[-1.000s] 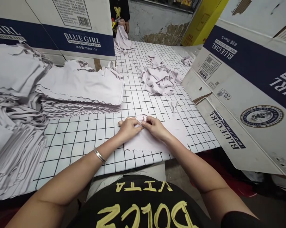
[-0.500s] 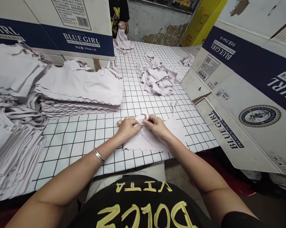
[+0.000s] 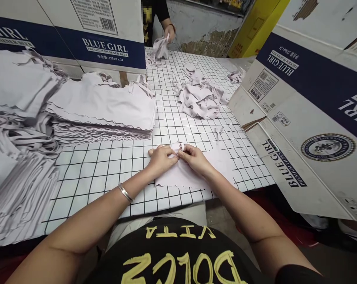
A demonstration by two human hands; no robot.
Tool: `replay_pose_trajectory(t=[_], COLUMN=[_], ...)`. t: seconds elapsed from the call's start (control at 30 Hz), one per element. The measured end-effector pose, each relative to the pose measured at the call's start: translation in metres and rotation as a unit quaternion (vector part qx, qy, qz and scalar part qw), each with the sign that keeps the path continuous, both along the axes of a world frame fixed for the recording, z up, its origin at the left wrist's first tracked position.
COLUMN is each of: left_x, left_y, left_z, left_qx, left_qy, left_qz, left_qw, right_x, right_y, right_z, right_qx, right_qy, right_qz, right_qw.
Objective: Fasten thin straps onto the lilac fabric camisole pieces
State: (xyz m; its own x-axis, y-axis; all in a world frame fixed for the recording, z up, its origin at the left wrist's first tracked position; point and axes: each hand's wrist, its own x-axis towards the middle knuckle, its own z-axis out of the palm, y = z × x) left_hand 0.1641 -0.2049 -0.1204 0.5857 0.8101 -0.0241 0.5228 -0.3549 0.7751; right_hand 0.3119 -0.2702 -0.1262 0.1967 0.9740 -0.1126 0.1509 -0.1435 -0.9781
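Note:
A pale pink strappy top (image 3: 181, 175) lies flat on the checked tablecloth in front of me, its wavy hem towards my body. My left hand (image 3: 162, 161) is closed on its upper edge, thumb and fingers pinching the cloth. Close beside it, my right hand (image 3: 196, 159) pinches the same edge, near a small loop of strap (image 3: 180, 146). The fingertips almost meet, and the exact spot they grip is partly hidden.
Neat stacks of like tops (image 3: 107, 106) stand on the left, before a white and blue carton (image 3: 113, 23). A loose heap of tops (image 3: 199, 96) lies ahead. Another carton (image 3: 309, 118) leans at right. Across the table (image 3: 131, 157), a co-worker's hand (image 3: 169, 33) holds pink cloth.
My hands stay at the same edge of the top with hardly any movement. Across the table, the co-worker's arm has shifted right with the cloth. The view has shifted slightly.

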Motion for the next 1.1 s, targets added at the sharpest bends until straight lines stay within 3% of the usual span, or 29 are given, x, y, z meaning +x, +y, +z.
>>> replay_pose_trajectory(t=[0.23,0.47,0.53,0.63,0.7,0.77,0.83,0.97,1.1], left_x=[-0.001,-0.001,-0.004,-0.014,-0.025,-0.037,-0.051,-0.071,-0.079], left_y=[-0.001,0.001,-0.004,-0.020,-0.033,-0.044,-0.051,-0.057,-0.060], left_z=[0.002,-0.003,-0.004,-0.005,-0.009,-0.015,-0.020,-0.022,-0.020], left_qx=[-0.010,0.017,0.099,0.275,0.343,0.351,0.327,0.289,0.283], left_qy=[0.003,0.020,0.049,0.092,0.103,0.112,0.129,0.165,0.176], left_qz=[0.005,-0.002,-0.023,-0.067,-0.144,-0.232,-0.279,-0.295,-0.292], left_qw=[1.000,1.000,0.994,0.955,0.922,0.900,0.894,0.896,0.897], right_x=[0.001,0.008,0.008,0.007,0.007,0.010,0.018,0.035,0.034], right_y=[-0.001,-0.001,-0.001,0.001,0.007,0.020,0.038,0.080,0.107], right_z=[-0.002,0.008,0.010,0.012,0.017,0.025,0.033,0.041,0.036], right_qx=[0.012,-0.001,-0.017,-0.032,-0.047,-0.068,-0.078,-0.094,-0.174], right_qy=[-0.104,-0.294,-0.243,0.002,0.155,0.238,0.289,0.331,0.244], right_qz=[-0.003,0.007,0.006,-0.007,-0.032,-0.062,-0.083,-0.092,-0.026], right_qw=[0.995,0.956,0.970,0.999,0.986,0.967,0.951,0.934,0.954])
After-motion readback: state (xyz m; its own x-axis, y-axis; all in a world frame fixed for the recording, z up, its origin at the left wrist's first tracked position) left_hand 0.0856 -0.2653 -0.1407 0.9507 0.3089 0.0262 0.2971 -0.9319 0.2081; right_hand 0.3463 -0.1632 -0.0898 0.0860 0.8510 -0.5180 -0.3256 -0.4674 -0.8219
